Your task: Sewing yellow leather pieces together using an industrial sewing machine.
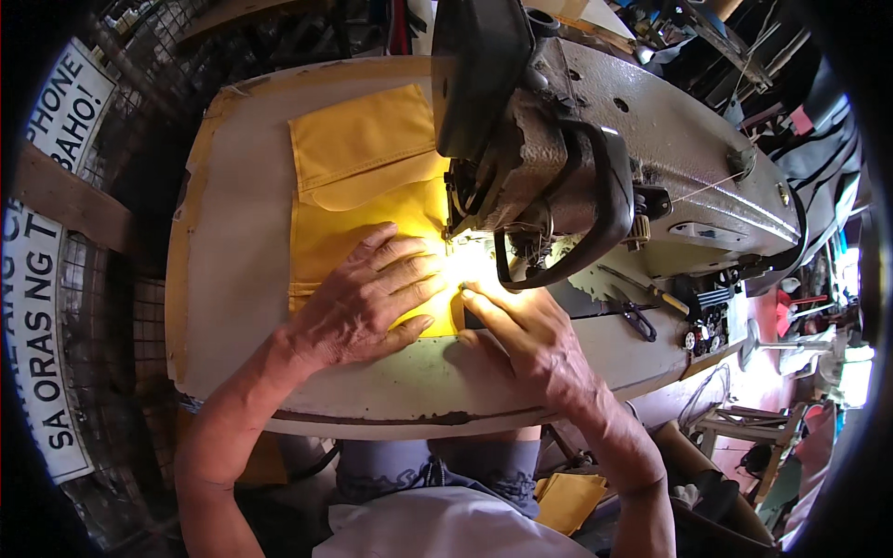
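Flat, both hands (367, 298) (526, 339) press yellow fabric (358, 153) beside the sewing machine (595, 158).

My worktable (242, 307) is pale grey, top worn, edges chipped brown. Yellow fabric (358, 167) lies flat on it, near the far edge, one folded flap on top. Grey sewing machine (642, 158) sits on the right part. Dark scissors (637, 319) lie beside the machine base, screwdriver (662, 296) just by them.

Bare forearms, light shirt, dark patterned shorts

Both forearms were uncovered to the elbows; the left hand (358, 298) and right hand (530, 339) wore no gloves, rings or watch.
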`<state>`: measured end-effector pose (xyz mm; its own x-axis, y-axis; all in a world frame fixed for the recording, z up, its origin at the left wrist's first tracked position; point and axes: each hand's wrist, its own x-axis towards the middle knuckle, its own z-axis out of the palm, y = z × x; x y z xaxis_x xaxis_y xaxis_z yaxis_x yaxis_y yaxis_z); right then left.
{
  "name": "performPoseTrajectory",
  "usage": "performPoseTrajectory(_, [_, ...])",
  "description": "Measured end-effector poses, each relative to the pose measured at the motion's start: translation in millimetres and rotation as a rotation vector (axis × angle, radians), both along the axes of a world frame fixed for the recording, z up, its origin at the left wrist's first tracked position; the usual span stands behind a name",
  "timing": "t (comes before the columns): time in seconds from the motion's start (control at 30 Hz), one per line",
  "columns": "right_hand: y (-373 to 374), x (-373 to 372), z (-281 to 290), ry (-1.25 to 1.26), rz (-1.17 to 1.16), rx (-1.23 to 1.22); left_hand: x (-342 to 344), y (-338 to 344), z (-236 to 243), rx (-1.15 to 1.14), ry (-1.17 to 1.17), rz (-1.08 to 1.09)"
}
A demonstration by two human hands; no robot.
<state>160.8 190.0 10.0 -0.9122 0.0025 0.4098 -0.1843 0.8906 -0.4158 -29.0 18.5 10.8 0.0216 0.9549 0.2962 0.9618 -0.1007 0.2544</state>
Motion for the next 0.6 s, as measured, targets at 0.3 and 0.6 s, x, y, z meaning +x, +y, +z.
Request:
performPoseTrajectory(0.3, [11,-16,7,-0.104,0.097,0.077,-3,1,1,-0.004,-0.033,-0.001])
performPoseTrajectory(0.6, [19,-28,7,-0.173,0.014,0.206,-19,8,-4,0.041,-0.039,-0.009])
